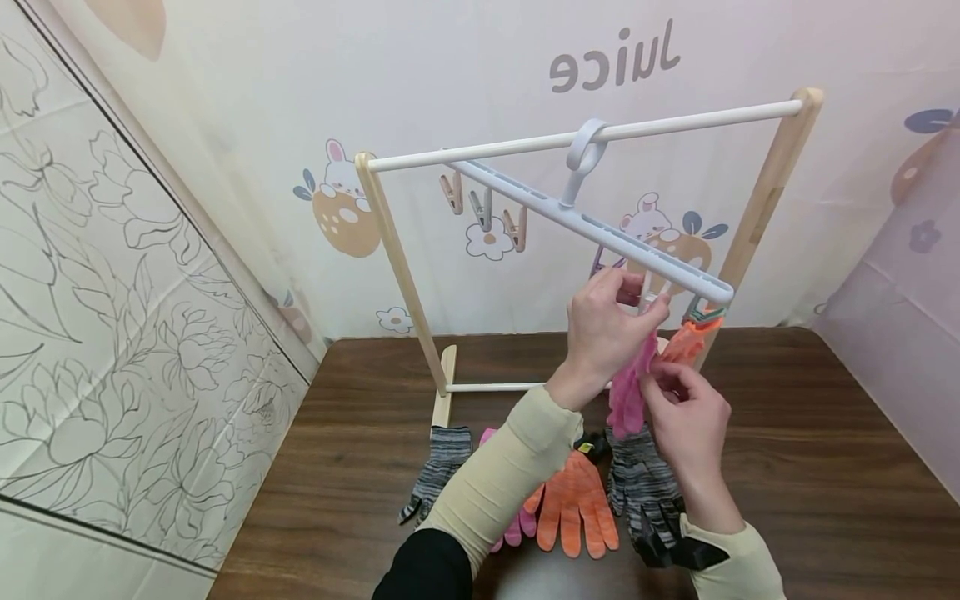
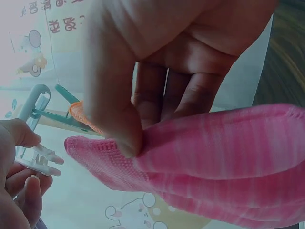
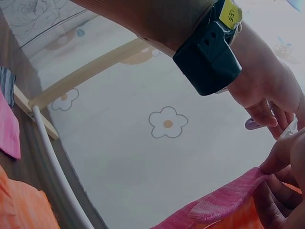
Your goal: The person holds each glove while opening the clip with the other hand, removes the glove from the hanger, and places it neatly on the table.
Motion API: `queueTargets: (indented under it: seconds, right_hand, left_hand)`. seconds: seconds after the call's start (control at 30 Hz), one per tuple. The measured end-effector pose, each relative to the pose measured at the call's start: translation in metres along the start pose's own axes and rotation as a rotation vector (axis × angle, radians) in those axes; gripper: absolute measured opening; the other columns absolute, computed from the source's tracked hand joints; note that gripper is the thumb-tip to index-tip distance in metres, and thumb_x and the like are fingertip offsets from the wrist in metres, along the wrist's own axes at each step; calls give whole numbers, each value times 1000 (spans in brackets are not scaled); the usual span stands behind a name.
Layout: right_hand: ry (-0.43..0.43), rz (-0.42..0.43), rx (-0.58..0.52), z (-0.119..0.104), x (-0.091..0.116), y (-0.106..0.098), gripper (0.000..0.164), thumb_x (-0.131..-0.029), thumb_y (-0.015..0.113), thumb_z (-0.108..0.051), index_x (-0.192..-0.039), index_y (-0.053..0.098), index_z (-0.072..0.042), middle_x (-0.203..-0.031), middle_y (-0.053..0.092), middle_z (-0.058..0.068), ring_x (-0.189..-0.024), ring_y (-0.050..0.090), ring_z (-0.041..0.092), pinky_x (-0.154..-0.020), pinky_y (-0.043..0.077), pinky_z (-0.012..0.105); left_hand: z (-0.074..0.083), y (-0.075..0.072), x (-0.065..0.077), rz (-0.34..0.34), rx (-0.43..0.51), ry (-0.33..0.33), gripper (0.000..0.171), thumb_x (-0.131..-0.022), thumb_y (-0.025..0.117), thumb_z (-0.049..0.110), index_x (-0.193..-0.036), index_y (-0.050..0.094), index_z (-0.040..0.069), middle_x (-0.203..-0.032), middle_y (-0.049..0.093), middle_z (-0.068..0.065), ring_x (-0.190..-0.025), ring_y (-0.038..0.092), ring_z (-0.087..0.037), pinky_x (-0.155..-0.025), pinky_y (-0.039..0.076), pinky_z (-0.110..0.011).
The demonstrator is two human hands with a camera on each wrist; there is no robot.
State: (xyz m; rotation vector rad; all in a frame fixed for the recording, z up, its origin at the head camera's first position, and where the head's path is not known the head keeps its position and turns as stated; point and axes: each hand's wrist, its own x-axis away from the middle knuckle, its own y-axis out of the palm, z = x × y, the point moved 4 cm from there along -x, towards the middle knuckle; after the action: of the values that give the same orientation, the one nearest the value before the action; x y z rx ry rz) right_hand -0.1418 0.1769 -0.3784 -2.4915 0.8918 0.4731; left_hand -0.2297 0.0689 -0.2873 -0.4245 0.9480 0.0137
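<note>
My left hand (image 1: 611, 325) pinches a white clothespin (image 2: 40, 160) below the near end of a pale blue hanger (image 1: 577, 221). In the left wrist view, the clothespin's two prongs point toward the cuff of a pink glove (image 2: 214, 157). That glove is held near its cuff by my right hand (image 1: 690, 412), between thumb and fingers, and hangs below the hanger in the head view. Just beside it, an orange glove (image 1: 686, 340) hangs from a green clothespin (image 2: 62, 117). Part of the pink glove is covered by my hands.
A wooden rack (image 1: 397, 267) with a white top bar (image 1: 495, 148) carries the hanger by its hook. Beige and grey clothespins (image 1: 482, 210) dangle at its far end. On the brown table (image 1: 810, 467) lie striped grey gloves (image 1: 645, 475), another orange glove (image 1: 576, 504) and pink ones.
</note>
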Motion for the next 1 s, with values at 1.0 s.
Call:
queueTargets:
  seconds: [1.0]
  right_hand:
    - [-83,-102,-33,13,12,-3,11,-86,74,-2,-98,73,-1,-90,67,1,-72,60,3,-67,47,9]
  left_hand:
    - [-5,0,0,-14,-8,7,28,-84,82,26,-101,70,7,-88,69,1,-81,64,0,-77,44,-10]
